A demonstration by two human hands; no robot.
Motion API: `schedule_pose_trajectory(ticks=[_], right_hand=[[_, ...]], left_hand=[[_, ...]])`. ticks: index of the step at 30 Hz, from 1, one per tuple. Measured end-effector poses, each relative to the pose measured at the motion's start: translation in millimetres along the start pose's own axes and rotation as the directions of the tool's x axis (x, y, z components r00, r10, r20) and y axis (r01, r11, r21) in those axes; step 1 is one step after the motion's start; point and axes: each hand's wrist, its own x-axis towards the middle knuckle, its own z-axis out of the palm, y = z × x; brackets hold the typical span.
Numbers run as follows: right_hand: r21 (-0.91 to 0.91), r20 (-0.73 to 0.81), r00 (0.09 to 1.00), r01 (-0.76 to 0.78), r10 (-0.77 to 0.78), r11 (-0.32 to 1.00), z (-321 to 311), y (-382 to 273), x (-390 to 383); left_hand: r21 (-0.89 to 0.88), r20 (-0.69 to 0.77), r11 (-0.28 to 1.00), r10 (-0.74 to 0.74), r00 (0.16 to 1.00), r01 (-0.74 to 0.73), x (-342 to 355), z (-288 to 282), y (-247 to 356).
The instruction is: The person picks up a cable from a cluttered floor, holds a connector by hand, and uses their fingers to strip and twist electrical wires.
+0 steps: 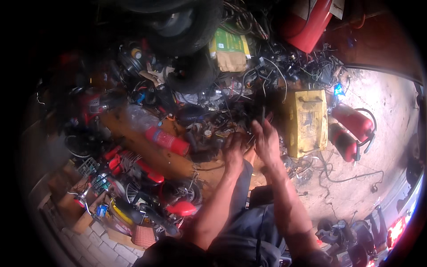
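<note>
My left hand point(234, 150) reaches down into dark clutter in the middle of the head view, its fingers bent and their tips lost in shadow. Close beside it, my right hand point(267, 141) has its fingers curled inward. A thin dark rod-like piece point(263, 112) sticks up past the right fingertips; its kind cannot be made out. Whatever lies between the two hands is too dark and small to name. A worn yellow metal case point(308, 123) with handles stands just right of my right hand. Left of my left hand lies a red fire extinguisher point(167, 140) on brown cardboard.
Two more red extinguishers point(349, 129) lie on the pale floor at right. A tangle of black cables point(307, 66) and tires point(191, 26) fill the far side. A green-and-yellow carton point(230, 50) sits among them. Bicycles with a red saddle point(181, 208) crowd the near left.
</note>
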Motion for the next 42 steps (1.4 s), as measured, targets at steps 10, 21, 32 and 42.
schedule_pose_trajectory(ticks=[10, 21, 32, 42], right_hand=[[0.235, 0.032, 0.865, 0.48, -0.5, 0.845, 45.0, -60.8, 22.6], [-0.025, 0.138, 0.953, 0.276, -0.27, 0.961, 47.2, -40.8, -14.3], [0.027, 0.215, 0.975, 0.052, -0.056, 0.998, 40.4, -60.9, -7.9], [-0.028, 0.218, 0.958, -0.183, 0.184, 0.983, 43.4, -61.9, -6.7]], left_hand=[[0.565, 0.274, 0.802, 0.036, 0.961, -0.191, -19.7, -6.3, 7.4], [-0.206, 0.253, 0.957, -0.15, 0.956, 0.205, 158.4, 4.3, 114.9], [0.123, 0.123, 0.987, -0.116, 0.986, 0.101, 251.4, 60.4, 159.2], [0.616, -0.056, 0.786, 0.107, 0.993, -0.05, 283.8, 63.7, 155.2]])
